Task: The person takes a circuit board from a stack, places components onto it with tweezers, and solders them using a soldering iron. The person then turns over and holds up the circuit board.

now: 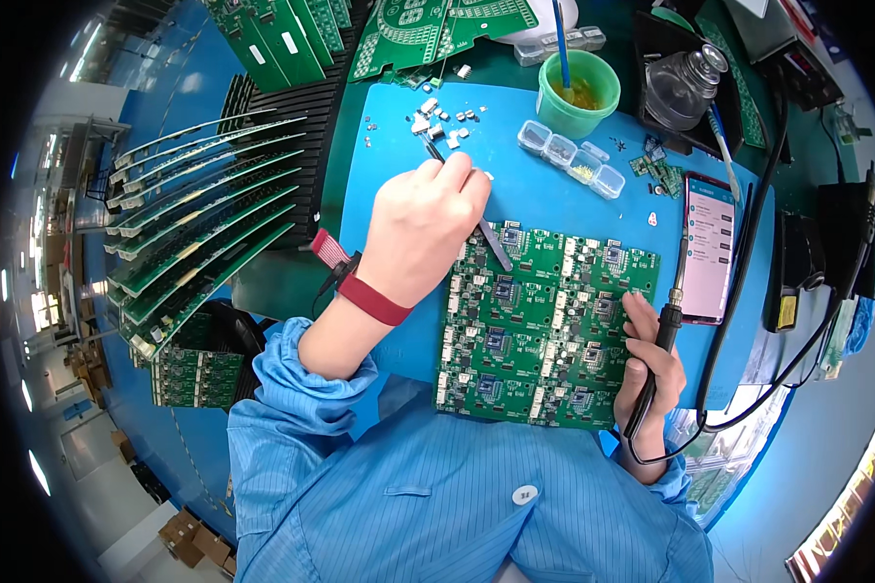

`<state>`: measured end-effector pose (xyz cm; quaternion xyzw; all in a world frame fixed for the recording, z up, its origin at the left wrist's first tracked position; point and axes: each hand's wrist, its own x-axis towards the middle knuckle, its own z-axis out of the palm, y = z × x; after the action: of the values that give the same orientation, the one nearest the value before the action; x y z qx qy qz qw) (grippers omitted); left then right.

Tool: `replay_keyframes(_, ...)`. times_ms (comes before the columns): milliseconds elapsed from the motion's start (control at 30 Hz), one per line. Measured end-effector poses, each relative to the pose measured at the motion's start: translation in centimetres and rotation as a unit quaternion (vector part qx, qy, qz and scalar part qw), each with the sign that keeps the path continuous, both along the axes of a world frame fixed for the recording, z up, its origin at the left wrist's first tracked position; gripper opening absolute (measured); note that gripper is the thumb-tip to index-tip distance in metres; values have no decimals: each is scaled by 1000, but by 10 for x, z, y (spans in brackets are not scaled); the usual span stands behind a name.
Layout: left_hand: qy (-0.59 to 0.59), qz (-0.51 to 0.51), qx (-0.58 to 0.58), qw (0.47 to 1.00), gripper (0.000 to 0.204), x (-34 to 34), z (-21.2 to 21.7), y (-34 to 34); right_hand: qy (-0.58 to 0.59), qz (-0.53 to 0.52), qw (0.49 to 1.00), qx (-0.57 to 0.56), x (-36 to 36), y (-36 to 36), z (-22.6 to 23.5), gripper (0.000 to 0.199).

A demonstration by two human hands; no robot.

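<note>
Reaching toward twelve o'clock, the left hand (pixel 423 228) is closed around a pair of tweezers (pixel 467 204), whose tips point into a scatter of small loose components (pixel 437 119) on the blue mat (pixel 544 199). The right hand (pixel 651 374), at about four o'clock, is curled shut around the dark handle of a soldering iron (pixel 663 335), its tip aimed up along the right edge of the green circuit board panel (pixel 544 330) that lies flat at the centre of the mat.

The components look tiny, light and easy to flick away; they seem best pinched across their bodies with the tweezer tips. The panel appears stiff but thin and densely populated, so I judge it best held by its bare edges. The iron should be gripped only by the insulated handle.

Whether the tweezers actually hold a part cannot be told, since the tips are too small to read. The left fingers hide most of the tweezers' shaft. The iron's tip is hard to make out against the phone (pixel 710 248) at three o'clock, and its cable (pixel 739 291) runs off toward the dim right rim.
</note>
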<state>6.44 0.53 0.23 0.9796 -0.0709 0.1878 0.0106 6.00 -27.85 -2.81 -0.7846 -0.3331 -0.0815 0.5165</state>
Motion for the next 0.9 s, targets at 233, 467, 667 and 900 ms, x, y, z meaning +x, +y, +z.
replay_keyframes(233,14,4,-38,999,13,-16,-2,4,28,52,998,-25,-3,-3,14,29)
replay_keyframes(467,24,97,-326,940,12,-73,34,13,106,224,948,-198,-18,-10,47,48)
replay_keyframes(667,47,-4,-257,965,30,-101,-1,25,33,227,941,-249,-12,-26,46,27)
replay_keyframes(900,-57,-57,-186,979,30,-100,2,1,103,-84,987,89,7,-67,48,55)
